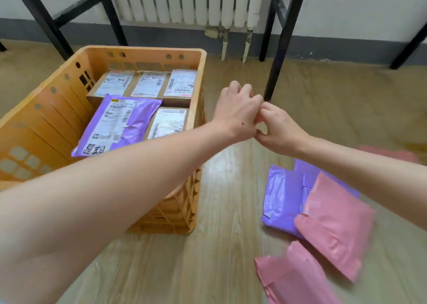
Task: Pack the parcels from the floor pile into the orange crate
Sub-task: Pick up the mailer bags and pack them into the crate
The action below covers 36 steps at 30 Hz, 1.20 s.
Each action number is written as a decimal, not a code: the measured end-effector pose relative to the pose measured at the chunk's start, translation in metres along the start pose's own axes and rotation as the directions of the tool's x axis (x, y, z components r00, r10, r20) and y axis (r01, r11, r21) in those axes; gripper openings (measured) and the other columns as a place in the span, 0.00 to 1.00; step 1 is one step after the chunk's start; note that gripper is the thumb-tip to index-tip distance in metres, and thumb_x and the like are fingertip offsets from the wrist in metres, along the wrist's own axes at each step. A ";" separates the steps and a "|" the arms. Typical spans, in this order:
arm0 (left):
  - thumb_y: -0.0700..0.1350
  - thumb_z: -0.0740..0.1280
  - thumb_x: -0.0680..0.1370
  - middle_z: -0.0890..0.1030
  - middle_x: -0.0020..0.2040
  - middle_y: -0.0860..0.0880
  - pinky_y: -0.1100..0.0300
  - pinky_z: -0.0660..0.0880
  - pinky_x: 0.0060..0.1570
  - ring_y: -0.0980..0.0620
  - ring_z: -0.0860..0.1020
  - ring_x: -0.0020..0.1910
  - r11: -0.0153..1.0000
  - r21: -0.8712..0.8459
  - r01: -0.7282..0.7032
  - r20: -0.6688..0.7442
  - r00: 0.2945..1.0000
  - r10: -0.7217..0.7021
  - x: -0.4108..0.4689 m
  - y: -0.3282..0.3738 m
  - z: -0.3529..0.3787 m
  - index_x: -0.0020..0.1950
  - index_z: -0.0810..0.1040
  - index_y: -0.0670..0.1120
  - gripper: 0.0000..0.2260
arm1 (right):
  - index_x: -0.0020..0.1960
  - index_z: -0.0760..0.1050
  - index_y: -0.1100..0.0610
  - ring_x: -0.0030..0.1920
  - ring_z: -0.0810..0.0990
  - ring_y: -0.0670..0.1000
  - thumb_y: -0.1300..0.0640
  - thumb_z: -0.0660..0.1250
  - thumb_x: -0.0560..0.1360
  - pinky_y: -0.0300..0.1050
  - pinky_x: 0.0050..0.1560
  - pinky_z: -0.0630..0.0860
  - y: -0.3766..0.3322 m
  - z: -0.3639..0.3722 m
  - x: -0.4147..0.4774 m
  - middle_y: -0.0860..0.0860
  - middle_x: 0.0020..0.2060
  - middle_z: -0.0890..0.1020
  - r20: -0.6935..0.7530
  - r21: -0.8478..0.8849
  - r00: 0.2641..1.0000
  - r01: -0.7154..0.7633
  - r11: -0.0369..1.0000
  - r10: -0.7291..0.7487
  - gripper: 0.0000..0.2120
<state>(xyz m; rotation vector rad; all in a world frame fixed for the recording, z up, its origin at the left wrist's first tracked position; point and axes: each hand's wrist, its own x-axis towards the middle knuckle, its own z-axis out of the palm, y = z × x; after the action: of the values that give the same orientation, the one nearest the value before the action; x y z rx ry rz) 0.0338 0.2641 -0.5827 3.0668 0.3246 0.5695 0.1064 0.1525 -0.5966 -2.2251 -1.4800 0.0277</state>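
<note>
Meeting above the wood-look floor [226, 257] just to the right of the orange crate [46, 121], the left hand [235, 114] and right hand [279, 130] touch at the fingers, both with fingers curled in and no parcel in either; the bare forearms reach in from the lower left and the right edge. The crate stands on the floor at the left, and inside it a row of three labelled cardboard boxes [150, 84] lies along the far wall, a purple mailer [115, 125] with a white shipping label lies in front of them, tilted, and another labelled box [168, 123] sits just beside it on the right. The floor pile lies well apart from the crate at the lower right: two purple bags [282, 197] overlapped by a pink bag [335, 222], with a second pink bag [293, 278] nearer the bottom edge, blurred. A white radiator [184, 0] hangs on the far wall between black metal legs [282, 37]
</note>
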 end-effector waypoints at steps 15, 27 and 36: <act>0.44 0.66 0.75 0.80 0.52 0.47 0.57 0.73 0.46 0.47 0.76 0.51 0.939 -0.302 -0.165 0.796 0.499 0.344 -0.074 0.099 0.110 0.55 0.77 0.45 0.10 | 0.55 0.76 0.57 0.51 0.78 0.54 0.55 0.68 0.72 0.39 0.42 0.66 0.076 0.047 -0.195 0.53 0.49 0.81 0.684 -0.164 0.670 -0.242 0.956 0.287 0.12; 0.51 0.67 0.76 0.81 0.55 0.44 0.58 0.76 0.44 0.51 0.77 0.43 0.968 -0.233 0.089 0.961 0.175 0.215 -0.118 0.122 0.146 0.64 0.73 0.46 0.18 | 0.69 0.59 0.58 0.61 0.74 0.53 0.45 0.77 0.64 0.45 0.61 0.71 0.077 0.074 -0.268 0.53 0.63 0.74 0.711 -0.054 0.521 -0.629 0.776 0.472 0.43; 0.47 0.63 0.79 0.80 0.48 0.48 0.58 0.75 0.44 0.49 0.80 0.42 0.965 -0.192 0.180 0.964 0.217 0.152 -0.090 0.103 0.117 0.59 0.76 0.43 0.12 | 0.63 0.66 0.54 0.49 0.76 0.51 0.52 0.75 0.64 0.41 0.43 0.70 0.053 0.072 -0.248 0.50 0.51 0.76 0.648 0.025 0.561 -0.692 0.721 0.515 0.31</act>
<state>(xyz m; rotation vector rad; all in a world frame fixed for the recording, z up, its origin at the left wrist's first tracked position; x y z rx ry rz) 0.0137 0.1488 -0.7193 2.4183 0.1755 -1.2827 0.0288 -0.0553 -0.7395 -2.4731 -0.7550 1.2135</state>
